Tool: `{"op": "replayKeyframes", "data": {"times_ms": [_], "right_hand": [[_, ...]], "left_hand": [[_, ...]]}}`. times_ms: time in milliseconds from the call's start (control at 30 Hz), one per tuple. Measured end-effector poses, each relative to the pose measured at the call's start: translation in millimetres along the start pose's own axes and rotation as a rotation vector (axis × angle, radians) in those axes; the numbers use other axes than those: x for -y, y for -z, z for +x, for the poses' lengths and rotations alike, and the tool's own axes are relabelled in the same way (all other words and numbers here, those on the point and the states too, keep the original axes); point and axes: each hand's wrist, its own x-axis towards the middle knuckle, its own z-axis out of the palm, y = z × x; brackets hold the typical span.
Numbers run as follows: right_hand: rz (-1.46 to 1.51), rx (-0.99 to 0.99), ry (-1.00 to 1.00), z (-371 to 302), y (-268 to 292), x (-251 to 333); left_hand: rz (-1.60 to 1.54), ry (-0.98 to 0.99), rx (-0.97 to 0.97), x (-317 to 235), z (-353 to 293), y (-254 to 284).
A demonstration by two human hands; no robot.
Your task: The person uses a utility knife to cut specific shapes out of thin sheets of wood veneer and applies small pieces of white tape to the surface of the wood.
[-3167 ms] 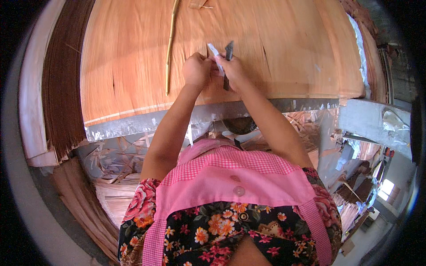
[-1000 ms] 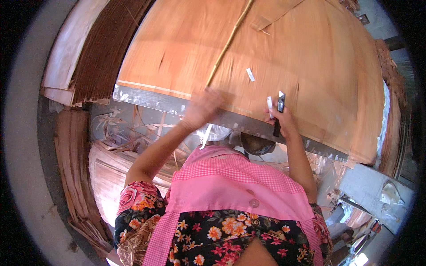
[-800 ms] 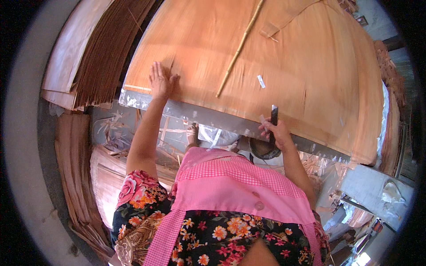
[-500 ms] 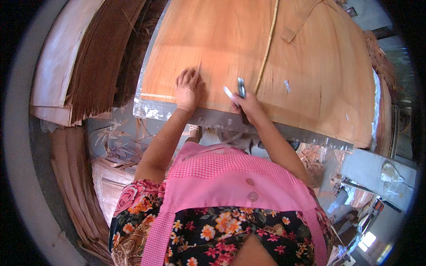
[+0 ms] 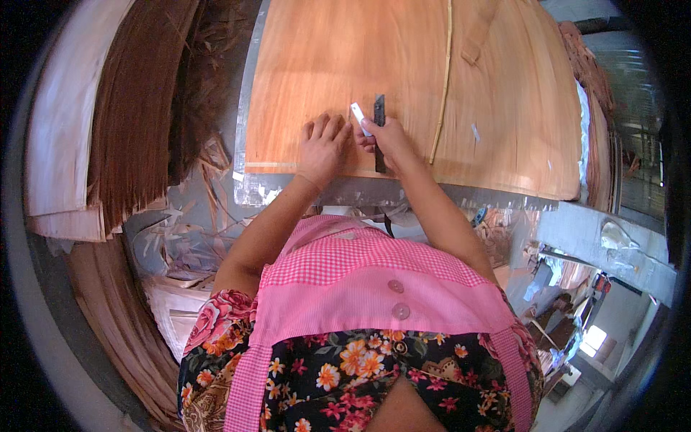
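A wide orange-brown veneer sheet [image 5: 317,65] lies on the grey-edged table in front of me. On its near part my left hand [image 5: 324,150] rests palm down, fingers slightly bent and apart, holding nothing. Just to the right, my right hand [image 5: 392,144] is closed around a dark, flat cutter-like tool [image 5: 379,108] that points away from me. A small white strip [image 5: 358,114] also sticks out of that hand, between thumb and fingers. Both hands are close together near the sheet's front edge.
A thin cane stick [image 5: 444,86] lies lengthwise on the sheet, right of my hands. Farther right are a white scrap [image 5: 475,132] and a loose veneer piece [image 5: 473,49]. Stacked veneers [image 5: 140,108] stand at left. A pale bench [image 5: 604,234] stands at right.
My right hand has moved leftward and away from me, closer to the left hand, carrying the tool and white strip. My left hand has shifted slightly right. The view has moved too.
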Motion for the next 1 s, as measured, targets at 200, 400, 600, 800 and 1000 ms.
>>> {"op": "replayKeyframes", "data": {"times_ms": [200,400,600,800,1000], "right_hand": [[-0.019,-0.081,-0.017,12,-4,-2],[0.031,-0.032,-0.102,15,-21,-6],[0.132,-0.165,0.012,-1,-22,-5],[0.060,-0.045,0.033,13,-12,-3],[0.138,-0.045,-0.014,-6,-1,-8]], "left_hand": [[-0.006,-0.001,0.041,-4,6,9],[-0.314,0.162,-0.103,25,24,13],[-0.251,0.113,-0.105,24,13,9],[-0.034,0.243,-0.174,29,10,-6],[0.137,0.814,0.040,88,-11,43]]}}
